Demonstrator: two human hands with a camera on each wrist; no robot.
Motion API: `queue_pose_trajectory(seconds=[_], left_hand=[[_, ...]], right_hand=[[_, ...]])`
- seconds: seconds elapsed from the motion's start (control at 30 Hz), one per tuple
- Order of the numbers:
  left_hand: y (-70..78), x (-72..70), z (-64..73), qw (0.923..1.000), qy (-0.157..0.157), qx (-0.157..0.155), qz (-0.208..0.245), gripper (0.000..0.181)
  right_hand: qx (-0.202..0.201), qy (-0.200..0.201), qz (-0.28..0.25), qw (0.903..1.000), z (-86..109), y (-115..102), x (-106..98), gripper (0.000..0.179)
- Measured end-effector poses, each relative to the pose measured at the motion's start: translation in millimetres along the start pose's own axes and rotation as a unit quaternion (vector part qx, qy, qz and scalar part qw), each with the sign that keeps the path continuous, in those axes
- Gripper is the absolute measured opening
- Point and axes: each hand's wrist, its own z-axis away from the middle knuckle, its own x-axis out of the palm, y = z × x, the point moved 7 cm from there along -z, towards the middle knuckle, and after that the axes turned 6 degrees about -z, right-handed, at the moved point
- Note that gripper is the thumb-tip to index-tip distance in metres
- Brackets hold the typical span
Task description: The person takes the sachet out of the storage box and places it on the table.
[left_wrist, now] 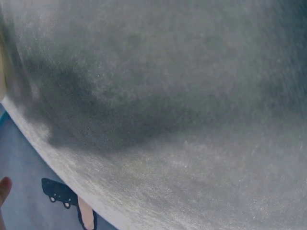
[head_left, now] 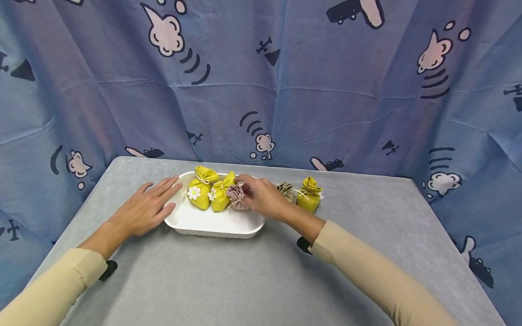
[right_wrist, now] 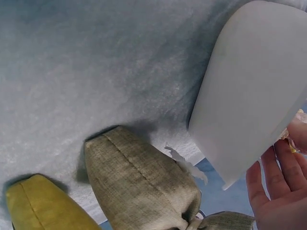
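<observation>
A white tray [head_left: 200, 222] holds two yellow drawstring pouches, one at the left [head_left: 199, 194] and one beside it [head_left: 220, 197], each with a white flower. My right hand [head_left: 265, 197] pinches a pinkish drawstring pouch [head_left: 238, 198] by its gathered top, over the tray's right part. In the right wrist view, the right hand [right_wrist: 283, 191] shows past the tray wall [right_wrist: 254, 86], its grip mostly hidden. My left hand [head_left: 144, 208] rests with extended fingers at the tray's left rim. Only a fingertip [left_wrist: 5, 187] of it shows in the left wrist view.
Right of the tray, on the grey table [head_left: 228, 280], stand an olive-brown pouch [right_wrist: 139, 177], partly behind my right hand in the head view, and a yellow pouch [head_left: 309, 197]. A blue patterned curtain [head_left: 261, 81] hangs behind the table.
</observation>
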Motion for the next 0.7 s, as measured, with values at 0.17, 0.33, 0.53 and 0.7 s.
queue_pose_trajectory(seconds=[0.17,0.33,0.53,0.7], left_hand=[[-0.6,0.0,0.9,1.0,0.004,0.002,0.0,0.056],[-0.6,1.0,0.5,1.0,0.0,0.003,-0.002,0.056],[-1.2,2.4,0.1,0.9999,-0.01,-0.002,-0.001,0.057],[-1.2,3.1,0.2,0.9999,-0.014,-0.002,-0.003,0.057]], right_hand=[[0.002,-0.002,0.013,0.9999,-1.4,-1.9,-1.2,0.044],[-0.01,0.0,0.026,0.9996,0.3,-5.7,-5.5,0.04],[-0.02,0.005,0.03,0.9993,2.9,-10.4,-11.0,0.042],[-0.026,0.004,0.032,0.9991,4.2,-16.3,-14.9,0.045]])
